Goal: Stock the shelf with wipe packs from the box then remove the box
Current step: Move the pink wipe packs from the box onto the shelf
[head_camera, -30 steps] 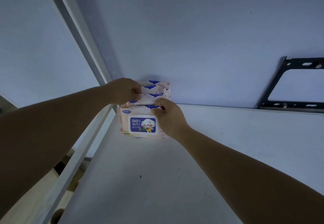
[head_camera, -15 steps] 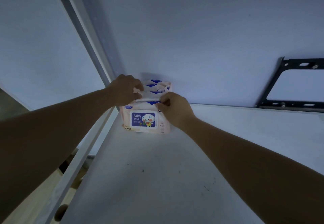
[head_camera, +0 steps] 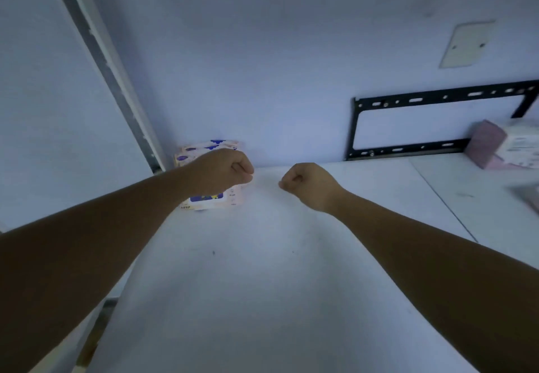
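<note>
A stack of pink baby wipe packs point(head_camera: 207, 147) stands in the back left corner of the white shelf point(head_camera: 262, 270), against the wall. My left hand point(head_camera: 224, 173) is curled into a fist in front of the stack and hides most of the front pack; it holds nothing. My right hand point(head_camera: 306, 184) is also a loose fist, a little to the right of the stack and apart from it, holding nothing. At the far right edge a pink and white box point(head_camera: 501, 145) sits on the shelf, blurred.
A black metal wall bracket point(head_camera: 408, 127) is fixed to the wall above the shelf's right part. A pale cover plate point(head_camera: 466, 44) is on the wall above it. A white upright frame point(head_camera: 110, 60) bounds the shelf on the left. A seam point(head_camera: 446, 203) divides the shelf surface.
Both hands have let go of the wipe packs and drawn back into fists. The right hand moved right, away from the stack. The view swung right, bringing the box into sight.
</note>
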Available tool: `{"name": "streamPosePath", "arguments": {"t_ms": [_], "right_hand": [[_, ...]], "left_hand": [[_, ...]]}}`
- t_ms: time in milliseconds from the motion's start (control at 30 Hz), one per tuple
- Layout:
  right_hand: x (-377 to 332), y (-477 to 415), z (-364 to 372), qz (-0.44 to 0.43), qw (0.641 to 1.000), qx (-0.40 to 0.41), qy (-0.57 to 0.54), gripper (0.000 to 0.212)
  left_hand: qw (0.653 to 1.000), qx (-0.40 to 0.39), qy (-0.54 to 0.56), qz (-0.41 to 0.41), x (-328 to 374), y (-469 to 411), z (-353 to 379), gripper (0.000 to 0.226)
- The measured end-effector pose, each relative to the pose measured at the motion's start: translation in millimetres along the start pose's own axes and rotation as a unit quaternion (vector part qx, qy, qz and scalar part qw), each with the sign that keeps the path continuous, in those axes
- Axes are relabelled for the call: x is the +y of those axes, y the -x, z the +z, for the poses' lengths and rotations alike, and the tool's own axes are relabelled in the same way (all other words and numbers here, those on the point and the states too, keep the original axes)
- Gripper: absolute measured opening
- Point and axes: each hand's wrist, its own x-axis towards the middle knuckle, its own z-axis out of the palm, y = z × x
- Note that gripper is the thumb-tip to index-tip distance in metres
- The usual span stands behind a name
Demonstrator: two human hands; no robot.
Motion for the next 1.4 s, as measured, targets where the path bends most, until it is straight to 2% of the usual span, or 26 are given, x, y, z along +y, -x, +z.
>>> {"name": "streamPosePath", "arguments": {"t_ms": [133, 467, 800, 1067, 1233, 1400], "right_hand": [[14.1, 63.8, -26.7, 0.019, 1.000, 0.002, 0.002, 0.020], [68.7, 214.6, -103.8, 0.076, 0.996, 0.041, 0.003, 0.016], [179.5, 439.8, -167.6, 0.150, 0.987, 0.041, 0.033, 0.013], [278.3, 597.2, -159.5, 0.244, 0.966, -0.043, 0.080, 0.012], [331.2, 644.2, -130.1, 0.285, 0.951, -0.062, 0.098, 0.014], [393.9, 682.8, -77.9, 0.324, 0.929, -0.135, 0.120, 0.020]], "left_hand": [[0.999, -0.015, 0.029, 0.031, 49.4, 19.3, 26.1, 0.006], [0.991, -0.099, 0.031, 0.081, 167.0, 72.4, 97.3, 0.008], [0.972, -0.199, 0.017, 0.127, 321.2, 170.9, 227.6, 0.011], [0.945, -0.284, -0.046, 0.154, 402.2, 255.6, 353.9, 0.012], [0.918, -0.368, -0.063, 0.135, 408.5, 278.2, 431.8, 0.011], [0.900, -0.419, -0.060, 0.104, 393.4, 293.5, 518.3, 0.010]]}}
